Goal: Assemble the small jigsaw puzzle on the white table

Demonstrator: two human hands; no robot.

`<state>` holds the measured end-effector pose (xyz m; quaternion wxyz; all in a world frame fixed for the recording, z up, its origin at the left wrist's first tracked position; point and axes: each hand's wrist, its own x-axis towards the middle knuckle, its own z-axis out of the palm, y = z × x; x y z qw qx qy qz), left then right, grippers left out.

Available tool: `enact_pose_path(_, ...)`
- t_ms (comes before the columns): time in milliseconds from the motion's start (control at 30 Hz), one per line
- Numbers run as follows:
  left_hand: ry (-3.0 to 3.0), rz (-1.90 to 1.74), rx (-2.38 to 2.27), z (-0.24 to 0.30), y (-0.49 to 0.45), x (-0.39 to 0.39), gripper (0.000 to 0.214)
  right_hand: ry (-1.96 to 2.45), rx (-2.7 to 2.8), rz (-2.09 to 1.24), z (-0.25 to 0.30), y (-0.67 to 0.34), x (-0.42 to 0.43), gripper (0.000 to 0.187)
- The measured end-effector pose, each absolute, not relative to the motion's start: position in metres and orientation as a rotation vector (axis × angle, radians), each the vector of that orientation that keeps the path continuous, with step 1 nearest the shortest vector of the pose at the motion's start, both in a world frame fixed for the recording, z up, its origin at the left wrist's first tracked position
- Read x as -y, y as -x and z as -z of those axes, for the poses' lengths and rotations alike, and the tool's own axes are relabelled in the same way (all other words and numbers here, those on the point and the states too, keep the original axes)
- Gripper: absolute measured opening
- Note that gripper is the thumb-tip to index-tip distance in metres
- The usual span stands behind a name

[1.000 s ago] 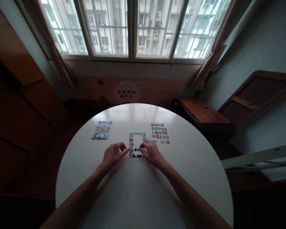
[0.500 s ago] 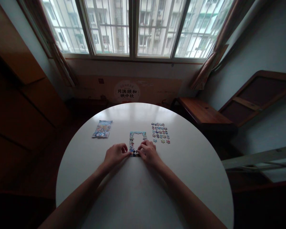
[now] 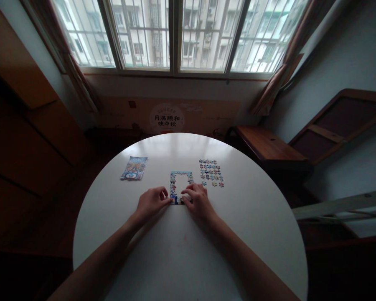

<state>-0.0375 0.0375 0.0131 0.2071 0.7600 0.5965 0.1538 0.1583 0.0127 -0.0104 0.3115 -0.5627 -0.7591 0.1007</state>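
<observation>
A partly assembled jigsaw puzzle [image 3: 173, 186], a rectangular border of joined pieces around an open middle, lies on the white round table [image 3: 181, 251]. At its lower left corner my left hand [image 3: 151, 200] has curled fingers, with thumb and fingertip closed on the edge. My right hand [image 3: 198, 200] rests over the lower right corner and hides part of it. Its thumb and index finger are apart, low over the bottom edge, with no piece visible between them. Loose jigsaw pieces [image 3: 210, 171] lie in rows to the right of the puzzle.
A colourful picture sheet or packet [image 3: 134, 168] lies on the table's left side. Beyond the table are a wooden bench [image 3: 266, 142] and a barred window [image 3: 203, 37]. A wooden cabinet [image 3: 50, 133] stands at the left.
My right thumb and index finger have shifted slightly right and spread from the bottom edge, exposing more of it. My left hand stays at the corner. The camera view shifted slightly.
</observation>
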Motion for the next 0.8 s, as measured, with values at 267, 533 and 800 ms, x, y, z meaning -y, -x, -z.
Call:
enact_pose_path(267,-2.149,-0.488,-1.631,-0.009,0.039,-0.039,0.024,1.416,2.013,-0.26,0.011,-0.163,-0.004,0.019)
enact_pose_path(533,-2.398,-0.531,-1.232,-0.005,0.033,-0.033,0.027,1.486,1.771,-0.288,0.021,-0.173,-0.015,0.022)
enact_pose_path(800,-2.483,-0.512,-1.244,-0.005,0.032,-0.032,0.022,1.402,1.924,-0.301,0.018,-0.172,-0.011,0.024)
